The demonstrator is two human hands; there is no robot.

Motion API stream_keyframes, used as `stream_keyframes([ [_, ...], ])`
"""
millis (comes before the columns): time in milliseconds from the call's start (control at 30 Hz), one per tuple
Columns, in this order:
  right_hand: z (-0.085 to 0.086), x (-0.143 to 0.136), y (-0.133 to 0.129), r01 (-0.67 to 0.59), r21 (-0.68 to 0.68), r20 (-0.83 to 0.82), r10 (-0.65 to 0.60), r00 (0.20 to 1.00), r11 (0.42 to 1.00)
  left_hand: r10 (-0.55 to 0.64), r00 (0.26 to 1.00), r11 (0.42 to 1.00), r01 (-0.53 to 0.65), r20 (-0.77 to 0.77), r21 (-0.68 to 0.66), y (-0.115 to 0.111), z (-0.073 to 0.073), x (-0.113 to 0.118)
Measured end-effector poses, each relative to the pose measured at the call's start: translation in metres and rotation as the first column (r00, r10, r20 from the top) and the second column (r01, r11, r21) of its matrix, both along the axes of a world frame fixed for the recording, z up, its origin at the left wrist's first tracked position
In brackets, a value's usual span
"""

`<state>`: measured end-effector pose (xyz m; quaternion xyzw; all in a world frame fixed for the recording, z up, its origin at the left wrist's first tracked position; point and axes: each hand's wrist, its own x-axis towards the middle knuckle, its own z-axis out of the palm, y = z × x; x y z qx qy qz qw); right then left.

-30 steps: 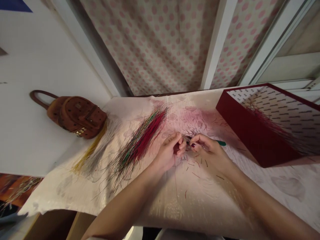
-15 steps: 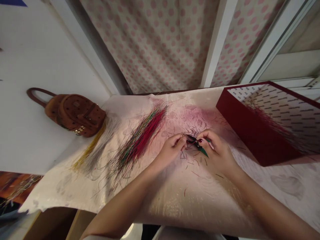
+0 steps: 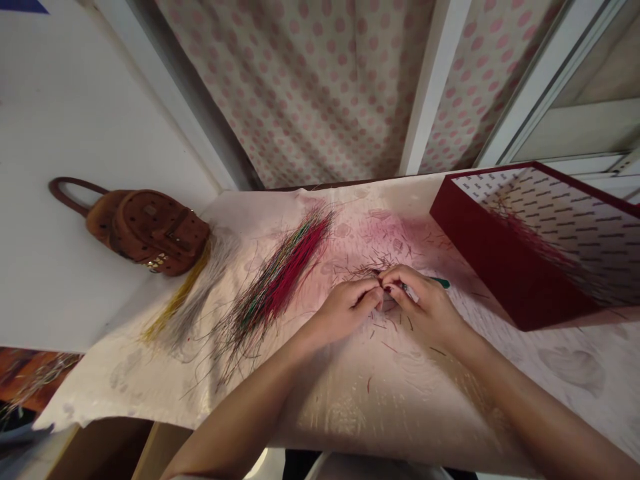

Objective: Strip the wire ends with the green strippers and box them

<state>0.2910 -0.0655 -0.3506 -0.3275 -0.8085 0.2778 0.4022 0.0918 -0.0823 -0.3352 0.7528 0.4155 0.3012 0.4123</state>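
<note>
My left hand (image 3: 353, 307) and my right hand (image 3: 423, 297) meet above the table, with thumbs and fingers pinched together. Whatever lies between the fingertips is too small to make out. A green-handled cutter (image 3: 440, 283) pokes out behind my right hand; most of it is hidden, and I cannot tell whether the hand still holds it or it lies on the table. Short dark and red clippings (image 3: 383, 325) are scattered around and under both hands. Left of them lies a bundle of long thin wire-like strands (image 3: 293, 267), red, green and dark.
A brown backpack (image 3: 153, 230) stands at the left by the wall. Beside it lie yellow strands (image 3: 175, 303) and silver-grey strands (image 3: 203, 293). At the right is an open dark red box (image 3: 500, 273) with more strands inside. A pale cloth (image 3: 325, 400) covers the table.
My hands have come together until their fingertips meet. The cutter, seen open at my right fingers before, is now mostly hidden, with its green handle pointing right.
</note>
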Motion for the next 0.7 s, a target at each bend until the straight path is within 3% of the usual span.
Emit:
stream_keyframes([
  [167, 0.0, -0.001, -0.002, 0.027, -0.053, 0.023, -0.026, 0.999, 0.998, 0.028, 0.998, 0.999, -0.026, -0.052, 0.034, -0.001, 0.0, 0.002],
  [400, -0.006, -0.004, -0.002, 0.085, -0.247, -0.033, -0.096, 0.995, 0.965, 0.039, 0.996, 0.992, -0.029, -0.075, 0.123, -0.001, -0.001, 0.001],
  [700, -0.011, -0.005, -0.002, 0.117, -0.324, -0.097, -0.156, 0.983, 0.939, 0.152, 0.984, 0.985, -0.159, 0.087, 0.072, -0.003, -0.004, 0.003],
])
